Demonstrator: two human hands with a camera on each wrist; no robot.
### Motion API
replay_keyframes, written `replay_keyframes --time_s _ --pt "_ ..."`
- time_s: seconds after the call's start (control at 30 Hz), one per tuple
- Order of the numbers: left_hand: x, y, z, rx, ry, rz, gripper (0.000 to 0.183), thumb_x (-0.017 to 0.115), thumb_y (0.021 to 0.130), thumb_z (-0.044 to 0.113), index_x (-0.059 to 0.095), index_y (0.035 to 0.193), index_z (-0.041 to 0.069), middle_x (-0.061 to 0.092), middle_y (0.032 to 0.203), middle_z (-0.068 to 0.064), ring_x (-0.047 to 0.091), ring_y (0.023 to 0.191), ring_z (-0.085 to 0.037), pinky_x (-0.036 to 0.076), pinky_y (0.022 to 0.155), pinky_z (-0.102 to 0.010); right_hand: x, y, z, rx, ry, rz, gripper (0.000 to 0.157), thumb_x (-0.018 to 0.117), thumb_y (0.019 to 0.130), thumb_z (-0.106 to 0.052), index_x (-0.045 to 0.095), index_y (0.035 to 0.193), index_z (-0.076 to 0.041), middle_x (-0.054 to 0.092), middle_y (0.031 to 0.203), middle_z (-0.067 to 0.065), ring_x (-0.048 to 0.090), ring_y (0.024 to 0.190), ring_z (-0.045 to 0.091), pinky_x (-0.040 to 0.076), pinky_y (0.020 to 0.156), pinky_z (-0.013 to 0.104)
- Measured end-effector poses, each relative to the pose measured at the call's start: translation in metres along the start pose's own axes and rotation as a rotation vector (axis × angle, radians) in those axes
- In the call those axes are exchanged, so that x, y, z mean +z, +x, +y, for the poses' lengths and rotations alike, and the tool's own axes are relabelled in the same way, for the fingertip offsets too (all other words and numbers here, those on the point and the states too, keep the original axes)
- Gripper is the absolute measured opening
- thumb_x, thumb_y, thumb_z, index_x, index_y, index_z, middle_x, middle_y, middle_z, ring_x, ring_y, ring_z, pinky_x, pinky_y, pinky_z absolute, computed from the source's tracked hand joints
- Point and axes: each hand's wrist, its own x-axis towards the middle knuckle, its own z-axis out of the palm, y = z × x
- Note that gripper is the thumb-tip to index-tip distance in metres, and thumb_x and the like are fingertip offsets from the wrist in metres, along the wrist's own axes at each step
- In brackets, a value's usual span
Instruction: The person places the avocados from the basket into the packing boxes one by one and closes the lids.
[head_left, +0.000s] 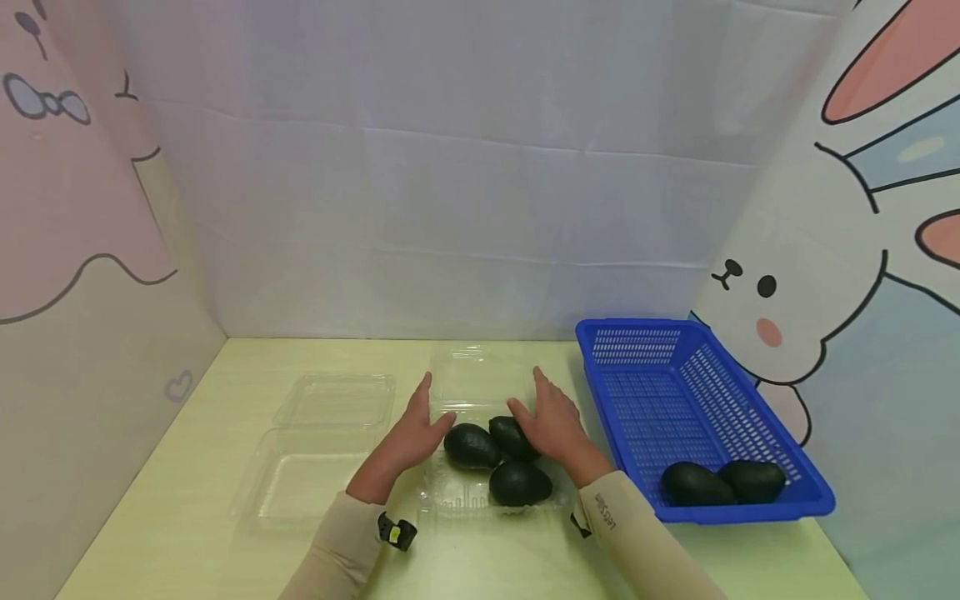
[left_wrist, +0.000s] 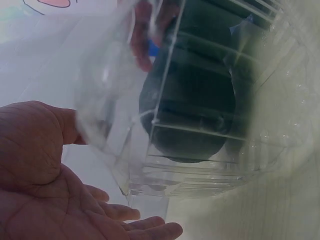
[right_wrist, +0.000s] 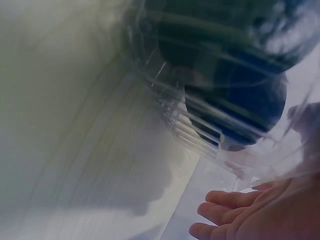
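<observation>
Three dark green avocados, one at the left (head_left: 471, 447), one at the front (head_left: 519, 483) and one at the back right (head_left: 508, 435), lie in the base of a clear plastic clamshell box (head_left: 450, 503). Its lid (head_left: 476, 377) is folded back toward the wall. My left hand (head_left: 411, 432) is at the box's left side, fingers straight and thumb reaching toward the left avocado. On the right side, my right hand (head_left: 557, 423) extends its fingers, its thumb over the back right avocado; contact with the fruit cannot be made out. The left wrist view shows an avocado (left_wrist: 190, 110) through the clear wall.
A blue plastic basket (head_left: 637, 400) stands at the right, with two avocados (head_left: 697, 485) at its near end. Left of my hands lies another clear clamshell box (head_left: 315, 479), unfolded. A white cloth wall (head_left: 450, 208) closes off the table's back.
</observation>
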Motion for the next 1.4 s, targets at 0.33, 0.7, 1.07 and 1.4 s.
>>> replay_keyframes --time_s 0.33,0.7,1.07,1.4 --pt "-0.004 -0.003 0.004 -0.006 -0.062 0.011 0.092 0.06 0.104 0.021 -0.007 0.162 -0.001 0.004 0.168 -0.029 0.014 0.152 -0.046 0.02 0.119 -0.064 -0.006 -0.004 -0.005 0.051 0.126 0.046 0.088 0.059 0.105 -0.04 0.01 0.163 0.003 0.034 0.158 0.032 0.038 0.142 0.051 0.03 0.114 0.065" --pt "-0.017 -0.017 0.016 -0.06 -0.121 0.004 0.096 0.059 0.105 0.026 -0.015 0.162 0.007 0.011 0.169 -0.026 0.031 0.145 -0.052 0.028 0.113 -0.069 -0.019 -0.021 -0.011 0.097 0.392 0.057 0.087 0.055 0.108 -0.037 -0.001 0.165 -0.003 0.026 0.161 0.034 0.028 0.147 0.05 0.026 0.115 0.066" --pt "-0.028 -0.031 0.018 -0.056 -0.147 -0.052 0.102 0.063 0.103 0.039 -0.013 0.164 0.01 0.017 0.168 -0.023 0.021 0.149 -0.053 0.026 0.114 -0.068 -0.036 -0.044 -0.013 0.085 0.497 0.013 0.089 0.053 0.108 -0.043 -0.006 0.165 -0.009 0.019 0.167 0.026 0.023 0.151 0.046 0.025 0.115 0.067" --pt "-0.036 -0.045 0.016 -0.011 -0.168 -0.148 0.106 0.061 0.1 0.053 -0.019 0.164 0.021 0.014 0.17 -0.017 0.023 0.15 -0.049 0.023 0.114 -0.071 -0.046 -0.067 -0.01 0.033 0.482 -0.01 0.095 0.06 0.104 -0.043 -0.005 0.166 -0.015 0.012 0.17 0.02 0.018 0.153 0.042 0.02 0.115 0.071"
